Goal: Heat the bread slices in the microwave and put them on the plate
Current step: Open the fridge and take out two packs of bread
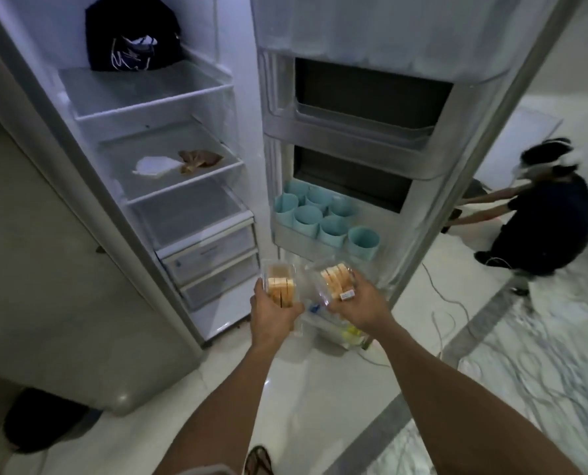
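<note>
I stand in front of an open fridge. My left hand grips a clear plastic pack of bread slices, held upright low in front of the fridge door. My right hand grips a second clear pack of bread slices, tilted, with a small label at its near end. The two packs are side by side, a little apart. No microwave or plate is in view.
The fridge door stands open to the right, with several pale blue cups in a door bin. Shelves hold a dark bag and small wrapped items. A person crouches on the floor at right, near loose cables.
</note>
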### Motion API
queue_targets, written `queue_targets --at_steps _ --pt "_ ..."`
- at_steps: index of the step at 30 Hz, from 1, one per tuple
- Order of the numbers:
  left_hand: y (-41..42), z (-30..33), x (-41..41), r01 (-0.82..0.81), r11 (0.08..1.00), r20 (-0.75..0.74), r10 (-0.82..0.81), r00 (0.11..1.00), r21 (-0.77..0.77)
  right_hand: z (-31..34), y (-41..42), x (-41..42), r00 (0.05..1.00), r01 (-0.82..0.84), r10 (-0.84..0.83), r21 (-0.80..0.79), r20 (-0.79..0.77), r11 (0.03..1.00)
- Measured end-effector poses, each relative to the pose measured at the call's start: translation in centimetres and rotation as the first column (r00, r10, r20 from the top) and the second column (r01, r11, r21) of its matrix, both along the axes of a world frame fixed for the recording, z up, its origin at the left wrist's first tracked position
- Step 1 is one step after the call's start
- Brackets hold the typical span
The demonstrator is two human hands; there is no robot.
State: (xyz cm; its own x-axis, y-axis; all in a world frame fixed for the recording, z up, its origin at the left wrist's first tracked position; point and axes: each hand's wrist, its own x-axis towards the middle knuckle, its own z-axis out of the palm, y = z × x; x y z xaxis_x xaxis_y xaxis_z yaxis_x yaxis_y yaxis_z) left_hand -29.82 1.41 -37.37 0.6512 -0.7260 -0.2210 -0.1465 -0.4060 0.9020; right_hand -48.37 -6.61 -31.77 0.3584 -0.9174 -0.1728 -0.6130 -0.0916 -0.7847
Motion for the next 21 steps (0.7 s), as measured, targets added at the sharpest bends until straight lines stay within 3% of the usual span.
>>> queue_targets --at_steps 9,21 --pt "-1.5 -0.8 -16.2 0.352 0.934 0.037 -0.355 0.934 0.065 -0.1 2.9 -19.0 0.978 0.208 -0.209 0.067 0.021 0.976" --pt "-14.1 0.2 -28.0 0.522 0.853 -0.042 -0.522 0.852 -0.005 -0.5 -4.3 -31.3 0.867 0.495 -0.497 0.05 0.032 0.867"
